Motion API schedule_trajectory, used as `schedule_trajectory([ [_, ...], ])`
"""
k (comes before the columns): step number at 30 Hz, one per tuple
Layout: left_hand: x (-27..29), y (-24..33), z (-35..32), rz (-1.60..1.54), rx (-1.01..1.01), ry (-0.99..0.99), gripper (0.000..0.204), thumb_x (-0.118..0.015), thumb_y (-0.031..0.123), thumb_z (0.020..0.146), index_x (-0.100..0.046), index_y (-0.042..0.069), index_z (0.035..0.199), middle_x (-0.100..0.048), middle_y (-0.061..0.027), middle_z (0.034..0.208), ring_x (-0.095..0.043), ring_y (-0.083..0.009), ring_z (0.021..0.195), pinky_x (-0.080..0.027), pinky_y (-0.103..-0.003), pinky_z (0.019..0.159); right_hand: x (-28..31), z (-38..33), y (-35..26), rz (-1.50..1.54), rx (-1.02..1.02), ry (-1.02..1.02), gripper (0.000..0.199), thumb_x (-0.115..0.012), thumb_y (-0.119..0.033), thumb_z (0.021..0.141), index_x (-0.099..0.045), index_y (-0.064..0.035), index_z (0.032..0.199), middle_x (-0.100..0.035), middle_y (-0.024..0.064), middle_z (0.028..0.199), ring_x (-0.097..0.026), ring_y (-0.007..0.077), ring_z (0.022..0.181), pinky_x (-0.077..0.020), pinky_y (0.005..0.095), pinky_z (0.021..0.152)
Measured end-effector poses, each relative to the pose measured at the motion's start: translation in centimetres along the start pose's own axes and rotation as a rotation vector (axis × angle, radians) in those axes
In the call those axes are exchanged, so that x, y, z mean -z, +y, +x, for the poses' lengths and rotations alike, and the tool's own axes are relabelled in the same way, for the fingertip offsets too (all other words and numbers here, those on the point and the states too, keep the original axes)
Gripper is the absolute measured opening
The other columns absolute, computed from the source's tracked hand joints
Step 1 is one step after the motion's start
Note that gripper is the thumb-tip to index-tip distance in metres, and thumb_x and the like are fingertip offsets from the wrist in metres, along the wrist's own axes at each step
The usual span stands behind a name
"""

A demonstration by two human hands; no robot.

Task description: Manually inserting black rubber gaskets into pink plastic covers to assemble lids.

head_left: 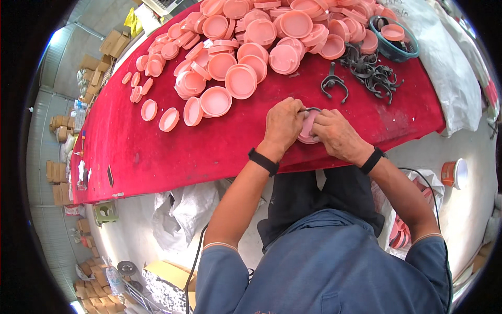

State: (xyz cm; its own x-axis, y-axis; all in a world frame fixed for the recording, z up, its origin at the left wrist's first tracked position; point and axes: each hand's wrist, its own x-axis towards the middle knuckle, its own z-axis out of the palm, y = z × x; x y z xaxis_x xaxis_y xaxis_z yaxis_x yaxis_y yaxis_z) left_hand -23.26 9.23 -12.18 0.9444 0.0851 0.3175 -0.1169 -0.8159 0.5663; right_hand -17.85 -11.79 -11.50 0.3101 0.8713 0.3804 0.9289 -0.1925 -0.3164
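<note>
Close to the table's front edge, both my hands grip a round pink plastic lid (308, 127). My left hand (285, 124) is closed on its left side, fingertips at the rim. On the opposite side, my right hand (339, 135) is closed with its fingers pressed against the lid. A thin dark strip (314, 109) shows along the far rim between the hands; how far it runs round the lid is hidden by my fingers. Just beyond my right hand lies one black C-shaped plastic clip (333, 83), with a tangled heap of similar clips (372, 76) to its right.
A big pile of pink lids (261, 31) covers the far side of the red cloth-covered table (172, 157). At the back right stands a teal basket (400, 51) with a pink lid in it. White sacks (183, 214) and a bucket (454, 174) are on the floor.
</note>
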Motion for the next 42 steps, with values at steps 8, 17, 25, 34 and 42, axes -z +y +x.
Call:
schedule_trajectory([
  [8, 1.2, -0.6, -0.1, -0.127, 0.113, -0.134, 0.029, -0.080, 0.017, 0.093, -0.079, 0.002, 0.118, -0.078, -0.0200, 0.108, -0.077, -0.0373, 0.097, -0.061, -0.044, 0.086, 0.1, -0.2, 0.4, 0.137, -0.002, 0.034, 0.021, -0.075, -0.007, 0.085, -0.073, -0.0074, 0.106, -0.067, 0.0108, 0.105, -0.064, 0.0324, 0.100, -0.0508, 0.0445, 0.087],
  [17, 1.5, 0.6, -3.4, 0.013, -0.017, -0.142, 0.106, -0.103, 0.036, 0.066, -0.056, -0.008, 0.151, -0.069, -0.0248, 0.138, -0.065, -0.0423, 0.130, -0.052, -0.048, 0.114, -0.8, 0.5, 0.6, 0.089, -0.606, 0.226, 0.037, -0.085, -0.031, 0.090, -0.072, -0.0006, 0.106, -0.071, 0.0204, 0.102, -0.072, 0.0401, 0.091, -0.0592, 0.0507, 0.085],
  [25, 0.3, 2.0, -3.3, -0.016, 0.087, 0.019, 0.088, -0.101, 0.041, 0.063, -0.067, -0.003, 0.131, -0.071, -0.0218, 0.127, -0.066, -0.0412, 0.120, -0.053, -0.049, 0.105, -2.4, 2.6, -0.9, -0.145, -0.641, 0.174, 0.021, -0.071, -0.009, 0.087, -0.063, -0.0006, 0.105, -0.069, 0.0228, 0.101, -0.074, 0.0471, 0.095, -0.0616, 0.0553, 0.082],
  [34, 0.3, 2.1, -3.2, -0.034, 0.088, 0.022, 0.084, -0.099, 0.039, 0.062, -0.068, -0.002, 0.129, -0.070, -0.0217, 0.122, -0.066, -0.0407, 0.116, -0.053, -0.050, 0.103, -2.0, 3.2, -1.3, -0.019, -0.719, 0.162, 0.031, -0.081, -0.014, 0.086, -0.063, -0.0014, 0.106, -0.072, 0.0242, 0.103, -0.074, 0.0463, 0.096, -0.0602, 0.0556, 0.082],
  [42, -0.8, 0.1, -3.8, -0.098, -0.006, 0.091, 0.057, -0.082, 0.020, 0.082, -0.067, -0.003, 0.133, -0.073, -0.0235, 0.121, -0.067, -0.0450, 0.113, -0.052, -0.053, 0.102, -2.3, 4.7, -5.0, -0.059, -0.470, 0.149, 0.024, -0.073, -0.010, 0.092, -0.062, -0.0016, 0.112, -0.068, 0.0206, 0.120, -0.067, 0.0404, 0.111, -0.0574, 0.0519, 0.091],
])
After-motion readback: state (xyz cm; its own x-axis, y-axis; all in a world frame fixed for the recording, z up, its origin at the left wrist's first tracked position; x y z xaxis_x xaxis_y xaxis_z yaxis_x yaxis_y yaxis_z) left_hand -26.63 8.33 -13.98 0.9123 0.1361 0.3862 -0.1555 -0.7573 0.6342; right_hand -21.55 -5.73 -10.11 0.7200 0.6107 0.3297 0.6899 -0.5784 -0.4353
